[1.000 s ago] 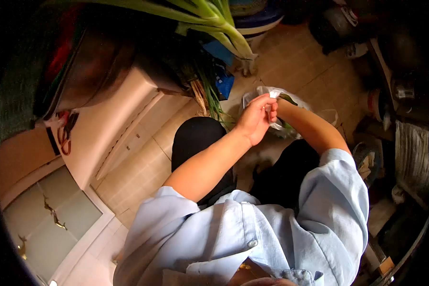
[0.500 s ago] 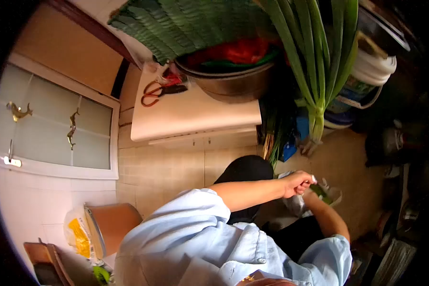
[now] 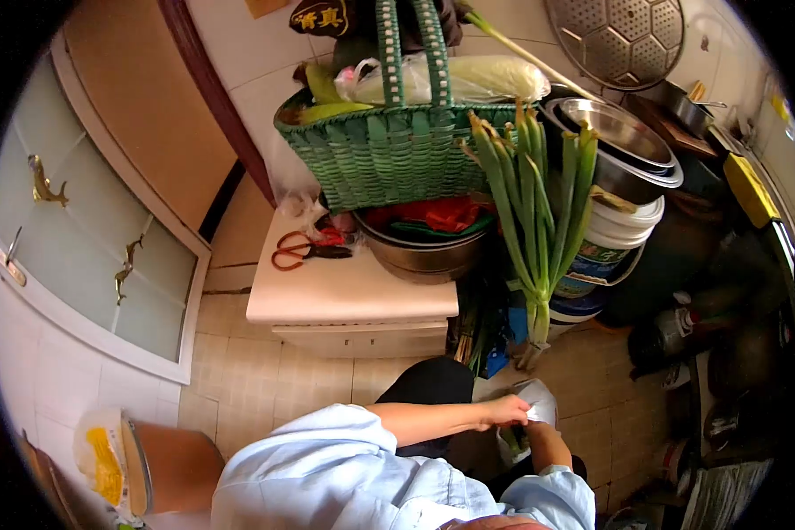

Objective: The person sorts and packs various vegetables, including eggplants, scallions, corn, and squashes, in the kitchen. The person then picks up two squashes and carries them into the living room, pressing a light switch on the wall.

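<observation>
Low in front of my body, my left hand (image 3: 507, 411) is closed on a thin white plastic bag (image 3: 541, 404). My right hand (image 3: 537, 427) is at the same bag, just below the left, with its fingers mostly hidden. Something green and white (image 3: 509, 443) shows beneath my wrists, too small to name. A bunch of green onions (image 3: 536, 238) stands upright beyond the hands, roots downward.
On the white cabinet (image 3: 353, 305) are orange-handled scissors (image 3: 305, 252), a metal basin (image 3: 424, 258) and a green woven basket (image 3: 389, 159) holding vegetables. White buckets (image 3: 614, 238) bear steel bowls (image 3: 627, 146) at right. A brown bin (image 3: 181, 464) stands at left.
My head view has tilted up, bringing the whole basket and bowls into sight. Both hands remain together at the plastic bag, now lower and closer to my body in view.
</observation>
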Demonstrator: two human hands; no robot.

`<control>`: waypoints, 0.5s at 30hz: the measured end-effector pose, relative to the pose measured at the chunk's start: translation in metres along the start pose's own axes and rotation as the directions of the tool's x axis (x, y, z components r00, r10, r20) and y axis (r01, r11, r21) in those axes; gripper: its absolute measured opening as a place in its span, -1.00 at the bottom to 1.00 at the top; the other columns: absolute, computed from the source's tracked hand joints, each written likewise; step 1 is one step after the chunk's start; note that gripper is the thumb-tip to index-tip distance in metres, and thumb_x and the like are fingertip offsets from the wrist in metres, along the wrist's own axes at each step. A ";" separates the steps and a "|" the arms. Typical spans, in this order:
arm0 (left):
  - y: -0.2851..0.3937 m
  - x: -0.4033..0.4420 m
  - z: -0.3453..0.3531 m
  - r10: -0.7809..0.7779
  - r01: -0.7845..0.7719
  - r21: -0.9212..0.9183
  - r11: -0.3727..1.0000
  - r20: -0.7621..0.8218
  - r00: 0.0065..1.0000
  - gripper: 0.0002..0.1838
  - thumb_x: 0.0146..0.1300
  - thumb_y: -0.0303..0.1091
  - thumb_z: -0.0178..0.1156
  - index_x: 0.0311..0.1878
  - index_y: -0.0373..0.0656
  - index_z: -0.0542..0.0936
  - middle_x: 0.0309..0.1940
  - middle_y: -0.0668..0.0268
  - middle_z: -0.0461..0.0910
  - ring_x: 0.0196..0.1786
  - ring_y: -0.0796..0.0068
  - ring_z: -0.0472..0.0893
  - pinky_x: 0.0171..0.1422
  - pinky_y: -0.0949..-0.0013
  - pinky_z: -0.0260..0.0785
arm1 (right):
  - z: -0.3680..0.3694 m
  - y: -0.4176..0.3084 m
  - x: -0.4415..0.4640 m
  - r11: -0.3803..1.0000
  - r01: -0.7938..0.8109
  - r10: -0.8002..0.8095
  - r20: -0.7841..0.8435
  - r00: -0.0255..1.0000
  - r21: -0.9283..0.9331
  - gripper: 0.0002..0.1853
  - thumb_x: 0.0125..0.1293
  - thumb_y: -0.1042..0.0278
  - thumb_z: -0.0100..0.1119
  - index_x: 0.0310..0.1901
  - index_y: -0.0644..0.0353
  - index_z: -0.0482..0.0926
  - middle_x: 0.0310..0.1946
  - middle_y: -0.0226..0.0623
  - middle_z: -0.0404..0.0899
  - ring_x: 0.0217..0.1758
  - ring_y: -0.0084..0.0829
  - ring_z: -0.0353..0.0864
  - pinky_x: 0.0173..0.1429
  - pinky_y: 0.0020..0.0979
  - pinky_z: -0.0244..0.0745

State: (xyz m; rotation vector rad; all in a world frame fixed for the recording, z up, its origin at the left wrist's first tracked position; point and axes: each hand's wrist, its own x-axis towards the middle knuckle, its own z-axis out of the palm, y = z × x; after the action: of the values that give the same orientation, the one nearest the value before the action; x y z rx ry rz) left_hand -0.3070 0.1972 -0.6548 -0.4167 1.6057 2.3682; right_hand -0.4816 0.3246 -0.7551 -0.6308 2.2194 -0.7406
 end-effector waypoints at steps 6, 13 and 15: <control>0.013 0.021 -0.001 -0.081 0.060 -0.189 0.980 -0.105 0.991 -0.93 0.21 -0.40 0.07 -0.31 -0.11 0.54 -0.65 0.51 0.39 -0.61 0.75 0.30 -0.57 0.62 0.08 | 0.006 0.008 -0.003 0.985 0.025 -0.022 -0.015 1.000 0.169 -0.68 0.09 0.33 0.30 -0.12 0.13 0.45 -0.24 -0.35 0.52 -0.24 -0.45 0.53 -0.15 -0.47 0.50; 0.006 0.037 0.010 -0.095 0.010 -0.385 0.923 -0.201 0.975 -0.87 0.13 -0.46 0.05 -0.27 -0.04 0.53 -0.58 0.49 0.43 -0.58 0.66 0.36 -0.53 0.55 0.21 | 0.032 0.023 -0.013 0.040 -0.167 -0.315 0.171 0.934 0.985 -0.67 0.09 0.33 0.33 -0.13 0.13 0.44 -0.26 -0.38 0.51 -0.27 -0.48 0.53 -0.18 -0.49 0.51; 0.020 0.033 0.017 -0.151 0.039 -0.425 0.904 -0.233 0.961 -0.84 0.17 -0.48 0.00 -0.17 -0.10 0.48 -0.59 0.45 0.43 -0.61 0.67 0.35 -0.55 0.61 0.20 | 0.005 -0.030 -0.052 0.460 0.153 -0.402 0.052 0.914 0.875 -0.78 0.16 0.47 0.15 -0.13 0.17 0.46 -0.28 -0.38 0.50 -0.26 -0.52 0.52 -0.21 -0.52 0.48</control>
State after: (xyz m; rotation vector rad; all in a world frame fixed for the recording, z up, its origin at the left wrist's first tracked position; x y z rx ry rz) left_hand -0.3466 0.2077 -0.6436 -0.9051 1.1183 2.6617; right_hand -0.4386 0.3335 -0.7142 -0.5111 1.2182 -1.6882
